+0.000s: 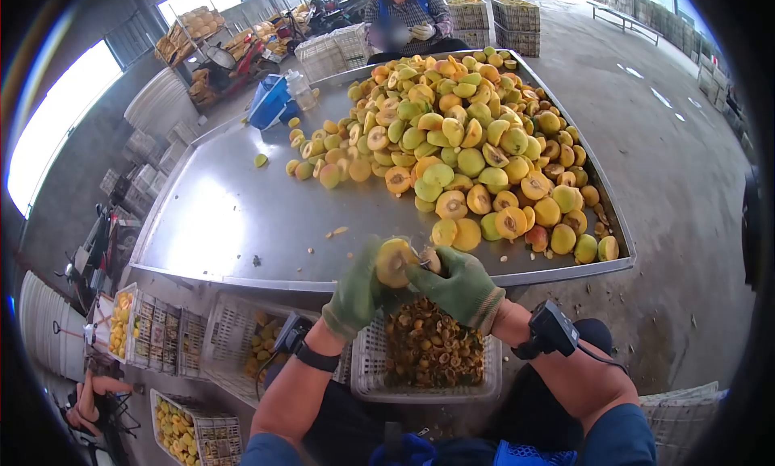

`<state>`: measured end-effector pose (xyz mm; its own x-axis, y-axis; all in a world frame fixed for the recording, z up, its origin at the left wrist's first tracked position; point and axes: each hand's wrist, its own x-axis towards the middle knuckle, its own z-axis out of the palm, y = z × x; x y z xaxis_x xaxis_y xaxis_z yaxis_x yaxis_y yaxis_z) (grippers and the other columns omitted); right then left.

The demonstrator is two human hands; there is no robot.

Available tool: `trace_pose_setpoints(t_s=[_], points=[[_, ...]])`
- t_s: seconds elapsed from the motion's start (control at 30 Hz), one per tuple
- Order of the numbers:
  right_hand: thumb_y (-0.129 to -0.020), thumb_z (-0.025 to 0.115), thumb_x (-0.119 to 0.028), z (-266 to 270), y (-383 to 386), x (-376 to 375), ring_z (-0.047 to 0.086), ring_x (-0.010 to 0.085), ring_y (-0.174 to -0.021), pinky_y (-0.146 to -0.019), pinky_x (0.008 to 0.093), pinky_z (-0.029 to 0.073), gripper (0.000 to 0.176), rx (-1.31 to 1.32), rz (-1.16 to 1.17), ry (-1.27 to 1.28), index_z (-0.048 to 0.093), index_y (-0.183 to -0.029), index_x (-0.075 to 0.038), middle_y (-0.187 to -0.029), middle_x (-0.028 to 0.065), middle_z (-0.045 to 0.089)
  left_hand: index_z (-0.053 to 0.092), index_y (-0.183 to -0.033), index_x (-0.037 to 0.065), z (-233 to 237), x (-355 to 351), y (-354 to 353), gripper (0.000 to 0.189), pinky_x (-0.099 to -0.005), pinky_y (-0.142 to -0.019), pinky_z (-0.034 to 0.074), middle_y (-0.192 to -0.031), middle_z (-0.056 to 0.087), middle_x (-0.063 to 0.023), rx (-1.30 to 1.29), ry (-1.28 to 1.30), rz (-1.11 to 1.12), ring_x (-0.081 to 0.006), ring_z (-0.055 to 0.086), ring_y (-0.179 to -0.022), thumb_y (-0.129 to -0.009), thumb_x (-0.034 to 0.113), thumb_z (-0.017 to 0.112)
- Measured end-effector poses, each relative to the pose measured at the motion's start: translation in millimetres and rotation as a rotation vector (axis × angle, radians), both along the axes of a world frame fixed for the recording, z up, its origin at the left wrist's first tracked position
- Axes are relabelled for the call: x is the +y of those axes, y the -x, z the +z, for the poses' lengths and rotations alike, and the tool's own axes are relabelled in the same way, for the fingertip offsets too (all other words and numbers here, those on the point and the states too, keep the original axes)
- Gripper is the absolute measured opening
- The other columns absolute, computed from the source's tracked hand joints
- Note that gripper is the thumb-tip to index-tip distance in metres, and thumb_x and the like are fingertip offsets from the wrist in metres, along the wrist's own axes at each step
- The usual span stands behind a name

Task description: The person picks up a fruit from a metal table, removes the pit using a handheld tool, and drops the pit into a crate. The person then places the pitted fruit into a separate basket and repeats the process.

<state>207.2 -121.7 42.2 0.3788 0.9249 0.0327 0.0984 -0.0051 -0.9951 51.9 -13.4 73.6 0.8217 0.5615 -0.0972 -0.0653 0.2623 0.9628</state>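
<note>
In its green glove, my left hand (356, 295) is closed around a yellow peach half (395, 262), held above the near edge of the metal table. My right hand (458, 287), gloved too, is closed against the fruit's right side. It grips a small metal tool (423, 259), mostly hidden by the fingers, so its exact shape does not show. A pale brown piece (434, 261), perhaps a pit, lies by the right fingertips. Below both hands stands a white plastic crate (367, 384) holding brown pits and scraps (432, 345).
A large pile of halved peaches (452, 143) covers the far right of the metal table (202, 224). A blue basket (270, 103) and a clear bottle (300, 90) stand at its far left. Fruit crates (194, 434) sit at lower left. Another person (408, 18) sits opposite.
</note>
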Motion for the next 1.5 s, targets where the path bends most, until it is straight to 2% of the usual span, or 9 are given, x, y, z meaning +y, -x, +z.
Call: trace_pose_setpoints(t_s=[0.03, 0.1, 0.23, 0.33, 0.47, 0.67, 0.8, 1.23, 1.5], points=[[-0.092, 0.073, -0.030, -4, 2, 3, 0.060, 0.0104, -0.074, -0.069, 0.0331, 0.051, 0.030, 0.042, 0.020, -0.011, 0.067, -0.101, -0.001, -0.080, 0.0077, 0.068, 0.057, -0.130, 0.002, 1, 2, -2, 0.032, -0.0259, -0.065, 0.055, -0.111, 0.064, -0.0073, -0.022, 0.252, 0.019, -0.0131, 0.066, -0.080, -0.100, 0.012, 0.060], [-0.092, 0.073, -0.031, -2, 5, -1, 0.064, 0.0156, -0.072, -0.069, 0.0351, 0.052, 0.030, -0.083, 0.011, 0.007, 0.066, -0.099, -0.002, -0.079, 0.0105, 0.068, 0.056, -0.131, 0.002, -6, 7, 3, 0.034, -0.0275, -0.072, 0.055, -0.112, 0.064, -0.0065, -0.021, 0.209, -0.007, -0.0143, 0.066, -0.087, -0.099, 0.014, 0.062], [-0.094, 0.070, -0.034, 17, 9, -13, 0.068, 0.0335, -0.071, -0.067, 0.0420, 0.052, 0.031, -0.442, 0.018, 0.180, 0.062, -0.090, -0.004, -0.077, 0.0178, 0.067, 0.056, -0.133, 0.001, -35, 13, 16, 0.039, -0.0295, -0.085, 0.054, -0.115, 0.064, -0.0069, 0.001, -0.478, -0.078, -0.0164, 0.065, -0.100, -0.101, 0.021, 0.065], [-0.095, 0.067, -0.033, -4, 13, -16, 0.066, 0.0431, -0.076, -0.067, 0.0481, 0.052, 0.030, -0.641, 0.005, 0.022, 0.059, -0.088, -0.005, -0.078, 0.0214, 0.066, 0.055, -0.135, 0.001, -42, 6, 16, 0.042, -0.0290, -0.084, 0.055, -0.118, 0.065, -0.0086, -0.063, -0.195, -0.003, -0.0170, 0.066, -0.099, -0.103, 0.029, 0.061], [-0.094, 0.065, -0.029, -6, 16, -19, 0.067, 0.0436, -0.077, -0.067, 0.0510, 0.052, 0.026, -0.739, 0.054, 0.029, 0.058, -0.094, -0.004, -0.079, 0.0212, 0.067, 0.054, -0.137, 0.001, -50, 7, 18, 0.051, -0.0275, -0.071, 0.058, -0.117, 0.067, -0.0097, -0.078, 0.066, -0.011, -0.0167, 0.068, -0.087, -0.108, 0.042, 0.049], [-0.094, 0.064, -0.029, -6, 17, -19, 0.068, 0.0432, -0.082, -0.072, 0.0516, 0.053, 0.027, -0.771, 0.097, 0.146, 0.058, -0.100, -0.003, -0.085, 0.0225, 0.069, 0.056, -0.135, 0.003, -43, -7, 15, 0.055, -0.0268, -0.060, 0.057, -0.112, 0.068, -0.0078, 0.025, 0.047, 0.040, -0.0148, 0.068, -0.078, -0.108, 0.049, 0.043], [-0.094, 0.064, -0.028, -8, 20, -19, 0.069, 0.0427, -0.089, -0.077, 0.0512, 0.053, 0.028, -0.723, 0.109, 0.232, 0.059, -0.104, -0.002, -0.092, 0.0235, 0.070, 0.057, -0.133, 0.005, -64, 2, 14, 0.046, -0.0267, -0.068, 0.056, -0.110, 0.067, -0.0051, 0.093, -0.248, 0.025, -0.0130, 0.066, -0.085, -0.109, 0.043, 0.044], [-0.088, 0.069, -0.023, -23, 29, -16, 0.068, 0.0426, -0.090, -0.074, 0.0484, 0.052, 0.027, -0.537, 0.122, 0.275, 0.062, -0.105, -0.003, -0.092, 0.0237, 0.070, 0.058, -0.131, 0.006, -77, -13, 5, 0.034, -0.0273, -0.085, 0.054, -0.110, 0.064, -0.0033, 0.074, -0.324, 0.209, -0.0104, 0.062, -0.096, -0.109, 0.031, 0.051], [-0.093, 0.063, -0.019, -38, 30, -11, 0.067, 0.0273, -0.074, -0.068, 0.0387, 0.052, 0.017, -0.331, 0.230, 0.195, 0.066, -0.102, -0.004, -0.082, 0.0138, 0.068, 0.056, -0.132, 0.003, -67, -28, 2, 0.037, -0.0287, -0.089, 0.051, -0.113, 0.062, -0.0057, 0.037, -0.432, 0.306, -0.0116, 0.059, -0.098, -0.110, 0.031, 0.047]])
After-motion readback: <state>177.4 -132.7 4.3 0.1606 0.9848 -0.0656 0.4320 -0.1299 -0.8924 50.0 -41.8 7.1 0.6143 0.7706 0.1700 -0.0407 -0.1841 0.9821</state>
